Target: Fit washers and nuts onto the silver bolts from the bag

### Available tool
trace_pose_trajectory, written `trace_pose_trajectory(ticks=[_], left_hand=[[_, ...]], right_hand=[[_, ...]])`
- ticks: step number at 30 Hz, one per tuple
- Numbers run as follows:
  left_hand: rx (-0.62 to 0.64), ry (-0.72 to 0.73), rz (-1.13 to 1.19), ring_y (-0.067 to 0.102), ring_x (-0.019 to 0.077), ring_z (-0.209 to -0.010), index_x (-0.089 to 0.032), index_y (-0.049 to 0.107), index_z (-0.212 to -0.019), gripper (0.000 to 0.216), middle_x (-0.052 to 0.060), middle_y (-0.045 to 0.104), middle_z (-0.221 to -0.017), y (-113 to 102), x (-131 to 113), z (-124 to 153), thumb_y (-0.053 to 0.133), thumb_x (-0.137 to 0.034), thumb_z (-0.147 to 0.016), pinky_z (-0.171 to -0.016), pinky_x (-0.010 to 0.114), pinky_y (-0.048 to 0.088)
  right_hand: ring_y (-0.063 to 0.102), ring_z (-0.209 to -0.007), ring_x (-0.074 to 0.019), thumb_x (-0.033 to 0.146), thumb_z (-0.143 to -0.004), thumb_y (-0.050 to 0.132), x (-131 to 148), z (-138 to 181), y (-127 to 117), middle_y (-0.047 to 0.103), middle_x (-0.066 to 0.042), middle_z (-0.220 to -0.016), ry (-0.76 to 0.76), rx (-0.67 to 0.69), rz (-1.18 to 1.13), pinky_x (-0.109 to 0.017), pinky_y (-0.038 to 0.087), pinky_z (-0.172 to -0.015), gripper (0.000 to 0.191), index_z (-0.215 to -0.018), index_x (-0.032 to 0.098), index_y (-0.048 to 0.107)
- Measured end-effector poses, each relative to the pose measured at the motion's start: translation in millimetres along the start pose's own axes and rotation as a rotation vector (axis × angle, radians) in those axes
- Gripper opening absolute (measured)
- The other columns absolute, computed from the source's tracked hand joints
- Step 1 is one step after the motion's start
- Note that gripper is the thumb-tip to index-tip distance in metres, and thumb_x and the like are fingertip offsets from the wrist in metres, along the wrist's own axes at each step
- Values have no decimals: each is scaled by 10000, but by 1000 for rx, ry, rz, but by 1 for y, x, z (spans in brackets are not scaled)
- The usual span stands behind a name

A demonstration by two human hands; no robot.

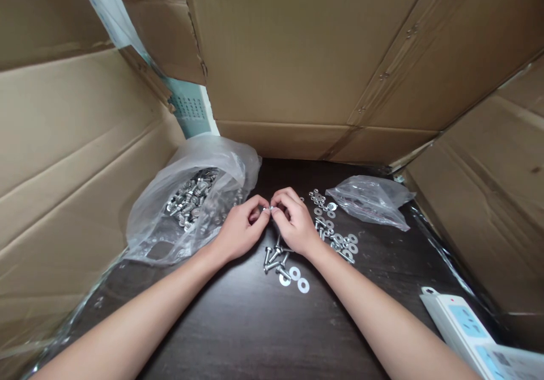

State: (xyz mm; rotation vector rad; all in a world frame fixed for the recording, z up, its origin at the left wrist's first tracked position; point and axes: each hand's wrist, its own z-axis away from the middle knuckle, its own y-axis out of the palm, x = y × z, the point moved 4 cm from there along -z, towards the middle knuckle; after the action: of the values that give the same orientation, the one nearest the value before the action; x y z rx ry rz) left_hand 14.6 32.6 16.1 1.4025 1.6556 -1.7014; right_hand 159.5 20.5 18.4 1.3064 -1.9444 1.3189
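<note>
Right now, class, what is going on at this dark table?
A person's left hand and right hand meet over the dark wooden table, pinching a small silver metal piece between their fingertips. Loose silver bolts and flat washers lie just below them. A clear plastic bag of bolts sits to the left, a smaller crumpled bag to the right, with cardboard walls around.

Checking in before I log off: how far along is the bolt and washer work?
Looks early. A few bolts lie below the hands, though I cannot tell whether they are assembled. In hand: the left hand and right hand pinch one small metal piece between them. Left: a bag of bolts, still well filled, and loose washers.
</note>
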Motion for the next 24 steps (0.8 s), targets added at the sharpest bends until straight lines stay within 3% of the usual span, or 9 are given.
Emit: trace_pose_trajectory(ticks=[11,24], left_hand=[[33,26,1,400,127,-578,-189,611,-927,173,-72,403,-596,1,-1,0,499,-318,-953,-604,256,328],[30,10,-8,378,125,-576,-187,609,-900,176,-74,380,-592,1,-1,-1,500,-317,-948,-602,254,318]], right_hand=[[578,-930,-214,182,-901,480,0,0,0,556,-60,-962,-24,22,11,-365,471,-825,93,-824,220,515],[570,-896,-213,192,-895,490,1,0,0,557,-62,-952,-9,9,8,-354,465,-772,88,-815,218,514]])
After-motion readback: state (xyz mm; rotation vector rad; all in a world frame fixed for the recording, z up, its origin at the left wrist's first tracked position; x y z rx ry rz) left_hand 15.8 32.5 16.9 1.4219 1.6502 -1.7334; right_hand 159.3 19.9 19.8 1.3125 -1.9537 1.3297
